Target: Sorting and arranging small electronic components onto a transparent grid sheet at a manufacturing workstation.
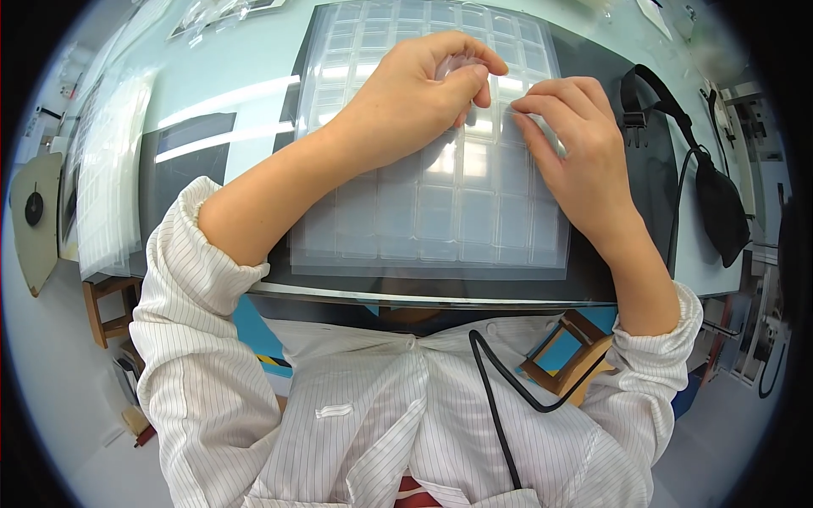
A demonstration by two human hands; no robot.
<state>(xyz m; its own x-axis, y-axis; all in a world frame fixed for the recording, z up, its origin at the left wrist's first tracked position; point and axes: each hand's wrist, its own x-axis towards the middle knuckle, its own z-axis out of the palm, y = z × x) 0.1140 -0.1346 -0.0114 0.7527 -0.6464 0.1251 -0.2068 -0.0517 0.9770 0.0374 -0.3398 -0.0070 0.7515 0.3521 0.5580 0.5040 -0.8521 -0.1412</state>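
A clear plastic sheet [457, 222] moulded in a grid of square pockets lies in front of me on a dark mat. Over its upper middle, my left hand [415, 89] is curled with the fingers bent round. Some clear, shiny plastic [457, 64] shows inside that palm; its exact shape is hard to make out. To the right, my right hand [578, 140] hovers above the sheet's right side. Its thumb and index fingertips come together, facing the left hand. Whatever they pinch, if anything, is too thin and transparent to tell.
A stack of similar clear gridded sheets [114, 169] stands at the table's left. The dark mat [644, 195] shows beside the sheet. A black strapped pouch [720, 207] lies at the right. Loose clear plastic [222, 12] is at the far left. A black cable [495, 406] hangs before my shirt.
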